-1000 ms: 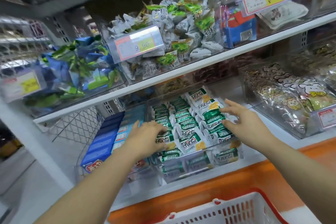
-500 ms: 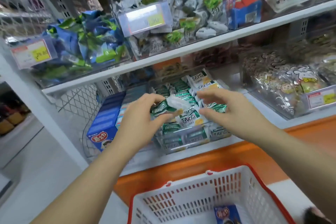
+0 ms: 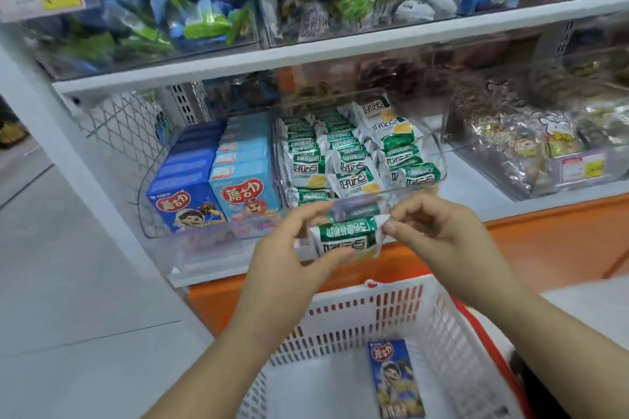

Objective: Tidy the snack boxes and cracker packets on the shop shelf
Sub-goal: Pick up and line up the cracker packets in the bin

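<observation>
A green-and-white cracker packet is held in front of the lower shelf, above the basket. My left hand grips its left end and my right hand pinches its right end. Behind it a clear bin holds several rows of the same green cracker packets. To the left stand dark blue snack boxes and light blue snack boxes in a clear tray. One dark blue snack box lies in the basket below.
A white shopping basket with a red rim sits under my hands. An upper shelf carries clear bins of wrapped sweets with price tags. A bin of silver snack bags stands at the right. Wire mesh closes the shelf's left end.
Both hands have lifted one cracker packet out of the bin and drawn it back over the basket. The camera has tilted down, showing more of the basket.
</observation>
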Demonstrator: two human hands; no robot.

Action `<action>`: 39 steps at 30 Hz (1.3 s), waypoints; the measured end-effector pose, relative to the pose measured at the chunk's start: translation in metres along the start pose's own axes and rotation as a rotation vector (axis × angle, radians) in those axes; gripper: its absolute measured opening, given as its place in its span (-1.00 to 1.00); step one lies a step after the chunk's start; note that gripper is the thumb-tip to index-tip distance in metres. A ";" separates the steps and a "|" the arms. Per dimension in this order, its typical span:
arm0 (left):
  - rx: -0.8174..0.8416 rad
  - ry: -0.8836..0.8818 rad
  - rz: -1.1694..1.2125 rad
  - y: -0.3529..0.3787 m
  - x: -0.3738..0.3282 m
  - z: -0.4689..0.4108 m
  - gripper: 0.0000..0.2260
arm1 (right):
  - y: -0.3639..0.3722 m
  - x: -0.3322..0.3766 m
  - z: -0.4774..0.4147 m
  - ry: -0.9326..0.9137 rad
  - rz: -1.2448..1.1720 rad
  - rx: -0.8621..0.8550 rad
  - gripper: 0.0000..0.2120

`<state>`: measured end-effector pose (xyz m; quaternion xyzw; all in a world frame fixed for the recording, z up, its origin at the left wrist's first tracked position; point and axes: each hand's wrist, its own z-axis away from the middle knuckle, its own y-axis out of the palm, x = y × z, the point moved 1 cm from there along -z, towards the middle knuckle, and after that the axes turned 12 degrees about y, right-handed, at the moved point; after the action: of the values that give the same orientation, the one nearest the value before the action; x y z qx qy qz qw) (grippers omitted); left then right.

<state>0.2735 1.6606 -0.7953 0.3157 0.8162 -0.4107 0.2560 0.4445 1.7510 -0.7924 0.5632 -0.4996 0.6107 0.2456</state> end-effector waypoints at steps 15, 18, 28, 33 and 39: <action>-0.085 -0.506 0.409 0.010 0.021 0.009 -0.84 | 0.013 -0.006 0.000 0.281 -0.090 0.066 -0.84; 0.009 -0.557 0.528 0.012 0.018 0.008 -0.80 | 0.008 -0.012 -0.001 0.353 -0.125 0.057 -0.80; 0.109 -0.614 0.927 0.003 0.019 0.003 -0.59 | 0.003 -0.019 -0.003 0.485 -0.299 0.115 -0.85; 0.101 -0.632 0.885 -0.002 0.022 0.003 -0.66 | 0.005 -0.020 -0.004 0.498 -0.316 0.130 -0.85; 0.138 -0.461 0.278 -0.002 0.025 0.006 -0.88 | 0.006 -0.016 -0.001 0.430 -0.293 0.130 -0.90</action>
<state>0.2560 1.6625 -0.8142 0.3395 0.6554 -0.4873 0.4666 0.4428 1.7536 -0.8089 0.5014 -0.3091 0.7049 0.3952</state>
